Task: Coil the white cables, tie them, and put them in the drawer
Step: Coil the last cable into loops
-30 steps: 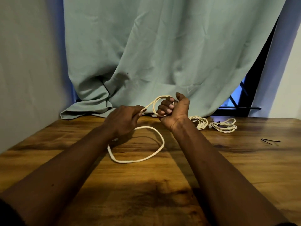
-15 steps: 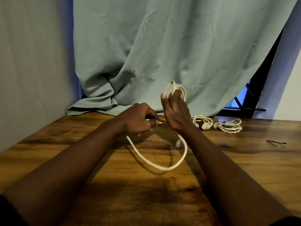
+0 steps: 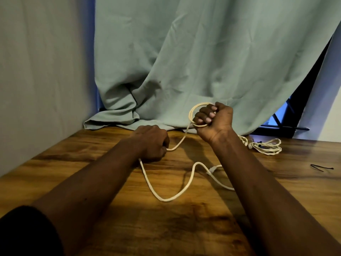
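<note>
Grips a small coil of the white cable in the right hand, with fingers curled tight through the loops, raised above the table near its far edge. Pinches the same cable in the left hand, closed to a fist and resting on the table, left of the right hand and nearer.

Between the two hands, a short slack run of cable sloping down from the coil to the left fist. Out from under that fist, the loose length: toward the near edge, round in a bend at the table's middle, back up in a hump, then across to a pale connector just beside the right forearm and on beneath it.

Beyond the right wrist, toward the far right corner, a wound bundle of white cable lying flat. Between it and the wrist, a second bundle, partly hidden. Nearer the right edge, well apart from both, a thin black tie alone on the wood.

Along the far edge, the hem of a pale green curtain heaped on the table top. To its left a plain wall, to its right a dark window frame. At the near left corner, a black sleeve on the left arm.
</note>
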